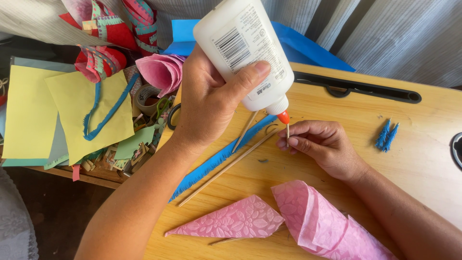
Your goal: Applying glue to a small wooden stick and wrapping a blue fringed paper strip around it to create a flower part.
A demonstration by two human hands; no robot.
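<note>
**A:** ok so what's being held here?

**B:** A white glue bottle [248,50] is gripped upside down by the left hand [207,103], fingers wrapped round the body and the thumb pressed flat across the label side. The orange nozzle [284,117] is pointed down, right at the top end of a thin wooden stick [288,134].

**A:** and the other hand?

**B:** That stick is pinched upright between the thumb and fingertips of the right hand [322,147], with the fingers curled in tight. Whether glue is actually coming out can't be told.

**A:** what's lying around?

**B:** Just below the left hand, a long wooden skewer [226,168] is laid slantwise over a blue fringed paper strip [216,161] on the wooden desk [414,144]. A second, shorter stick [244,131] is seen under the bottle. Nearer the person, below both hands, a flat pink embossed paper triangle [231,221] and a rolled pink paper cone [322,224] are set side by side. Well off past the right hand, two small blue tassels [386,135] are found. Out beyond the left hand, yellow paper sheets [62,110] and a pile of scraps are heaped, with a tape roll [146,97] among them.
</note>
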